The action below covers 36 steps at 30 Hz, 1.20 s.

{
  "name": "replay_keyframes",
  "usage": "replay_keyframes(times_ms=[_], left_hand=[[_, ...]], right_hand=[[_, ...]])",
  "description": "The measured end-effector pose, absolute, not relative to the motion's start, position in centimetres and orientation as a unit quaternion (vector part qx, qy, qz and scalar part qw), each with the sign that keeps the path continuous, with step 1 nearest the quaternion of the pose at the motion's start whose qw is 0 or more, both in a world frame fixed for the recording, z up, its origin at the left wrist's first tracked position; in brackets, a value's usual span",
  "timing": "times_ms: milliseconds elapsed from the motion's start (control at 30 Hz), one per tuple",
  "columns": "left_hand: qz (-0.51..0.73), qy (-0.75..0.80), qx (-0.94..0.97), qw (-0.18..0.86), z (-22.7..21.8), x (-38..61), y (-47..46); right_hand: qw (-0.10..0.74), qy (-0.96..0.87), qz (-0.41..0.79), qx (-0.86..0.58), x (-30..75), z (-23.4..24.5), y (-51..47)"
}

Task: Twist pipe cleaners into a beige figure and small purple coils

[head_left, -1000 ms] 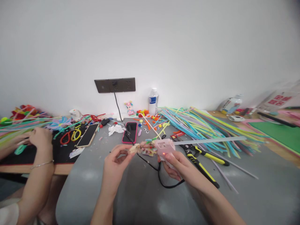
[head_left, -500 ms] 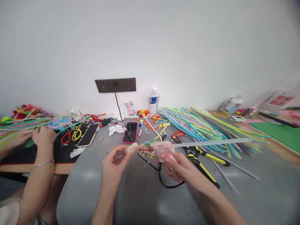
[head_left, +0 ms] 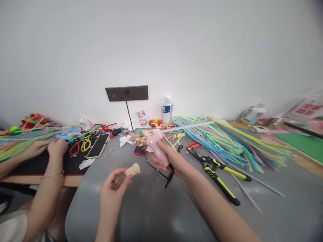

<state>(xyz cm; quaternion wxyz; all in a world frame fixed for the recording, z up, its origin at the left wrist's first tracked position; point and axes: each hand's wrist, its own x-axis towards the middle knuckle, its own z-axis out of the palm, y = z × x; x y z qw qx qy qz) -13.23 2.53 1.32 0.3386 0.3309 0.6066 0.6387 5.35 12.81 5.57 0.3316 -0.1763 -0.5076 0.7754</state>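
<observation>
A small cream-coloured fuzzy piece [head_left: 133, 169] is pinched between the thumb and fingers of my left hand [head_left: 114, 185], low over the grey table. My right hand [head_left: 168, 156] grips a pink hot glue gun [head_left: 155, 144] by its handle, its red light lit. Colourful bits cover the gun's nozzle end, which points left, and a long clear glue stick [head_left: 186, 126] sticks out of its back. The gun is apart from the cream piece. Its black cord hangs below my right hand. Behind the gun lies a pink-edged phone [head_left: 140, 150], partly hidden.
Yellow-black pliers [head_left: 219, 171] and a spread of pastel pipe cleaners [head_left: 224, 141] lie to the right. A water bottle [head_left: 167, 111] and a small figurine [head_left: 141, 117] stand by the wall. At left, a co-worker's hands [head_left: 57, 148] are near pipe cleaners and another phone [head_left: 98, 146].
My right hand has lifted the glue gun up and left, away from the cream piece. My left hand has moved slightly down and left, still holding the piece.
</observation>
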Motion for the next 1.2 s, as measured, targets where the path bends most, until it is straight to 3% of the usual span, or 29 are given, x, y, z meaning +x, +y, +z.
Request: replay_keyframes(times_ms=[133,267,467,700,933,1200], left_hand=[[0.634,0.657,0.282,0.295,0.4,-15.4,0.8],[0.65,0.679,0.227,0.255,-0.6,-18.0,-1.1],[0.619,0.726,0.232,0.189,0.4,-20.1,-3.7],[0.57,0.706,0.294,0.3,0.4,-20.5,-5.8],[0.619,0.646,0.295,0.334,-0.7,-19.0,-3.9],[0.583,0.617,0.389,0.358,-0.2,-14.6,0.8]], right_hand=[[0.254,-0.573,0.757,-0.187,0.6,4.7,15.0],[0.215,-0.749,0.547,-0.305,-3.1,3.4,15.7],[0.22,-0.83,0.381,-0.343,-6.7,2.1,15.2],[0.17,-0.885,0.235,-0.364,-9.9,1.2,13.8],[0.166,-0.893,0.192,-0.371,-3.1,4.0,14.5],[0.075,-0.734,0.168,-0.653,10.2,4.0,19.4]])
